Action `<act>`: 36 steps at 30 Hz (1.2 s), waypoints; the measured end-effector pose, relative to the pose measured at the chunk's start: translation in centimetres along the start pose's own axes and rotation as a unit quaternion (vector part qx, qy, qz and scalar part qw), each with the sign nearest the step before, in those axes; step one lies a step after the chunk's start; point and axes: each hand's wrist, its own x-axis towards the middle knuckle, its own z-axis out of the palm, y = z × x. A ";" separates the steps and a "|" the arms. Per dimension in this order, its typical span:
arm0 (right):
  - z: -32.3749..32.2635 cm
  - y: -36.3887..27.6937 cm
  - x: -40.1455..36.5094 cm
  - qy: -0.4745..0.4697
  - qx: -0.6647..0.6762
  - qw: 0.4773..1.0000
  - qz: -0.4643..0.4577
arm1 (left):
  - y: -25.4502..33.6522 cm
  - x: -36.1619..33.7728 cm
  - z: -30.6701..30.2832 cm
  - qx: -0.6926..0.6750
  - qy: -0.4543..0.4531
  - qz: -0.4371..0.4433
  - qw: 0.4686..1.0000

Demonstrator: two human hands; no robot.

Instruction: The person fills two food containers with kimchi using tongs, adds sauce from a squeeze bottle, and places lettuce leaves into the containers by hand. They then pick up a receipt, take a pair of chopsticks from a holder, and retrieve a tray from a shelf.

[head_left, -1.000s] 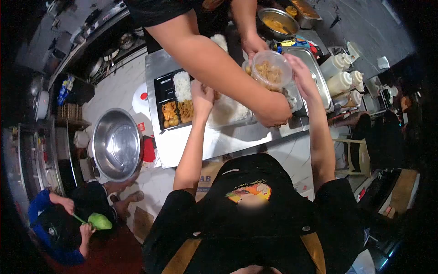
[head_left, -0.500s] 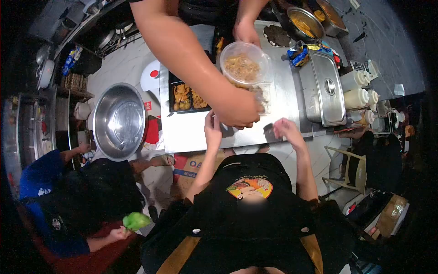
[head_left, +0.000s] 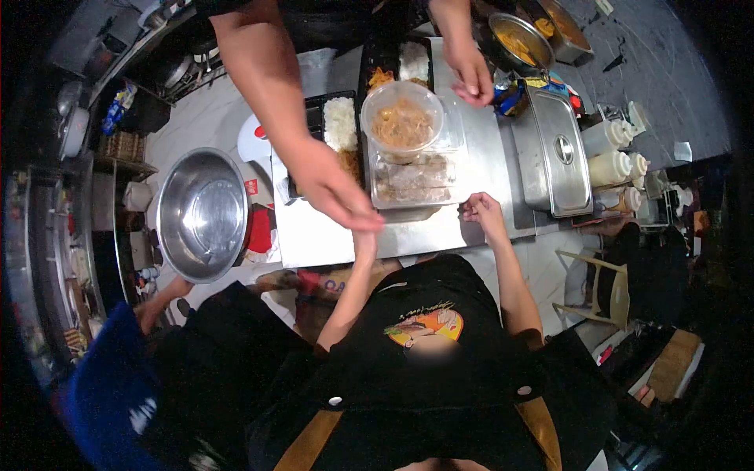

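Note:
My left hand [head_left: 364, 242] is at the table's near edge, its fingers hidden behind a co-worker's hand [head_left: 345, 206]. My right hand [head_left: 484, 215] has its fingers loosely bent and apart, with nothing visible in them. It is just right of a clear rectangular container [head_left: 415, 187] that holds several wrapped rolls. A clear round tub [head_left: 402, 124] of shredded brown food rests over the container's far part. Left of these lies a black meal tray [head_left: 316, 103] with white rice [head_left: 340, 125]. The co-worker's other hand [head_left: 471, 74] hangs open beyond the tub.
A second black tray with rice [head_left: 414, 61] lies farther back. On the right stand a lidded steel pan [head_left: 551, 149], squeeze bottles [head_left: 613, 168] and a pan of orange food [head_left: 520, 41]. A big steel bowl [head_left: 203, 216] is at left, near another person in blue [head_left: 110, 369].
The co-worker's near arm has drawn left, uncovering the rectangular container and rice; their other hand has left the tub. My right hand has shifted slightly inward. The person in blue has moved closer.

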 end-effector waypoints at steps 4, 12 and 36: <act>-0.5 0.0 0.0 -0.006 0.017 1.000 0.016 | 1.9 -0.4 1.0 -0.233 0.071 0.018 0.970; 0.0 0.3 3.2 -0.015 0.047 0.999 0.024 | 1.7 -0.8 0.0 -0.196 0.047 0.027 0.979; -1.2 4.1 1.5 0.043 0.018 0.998 -0.039 | 2.1 -0.7 -8.8 -0.049 -0.178 -0.017 0.983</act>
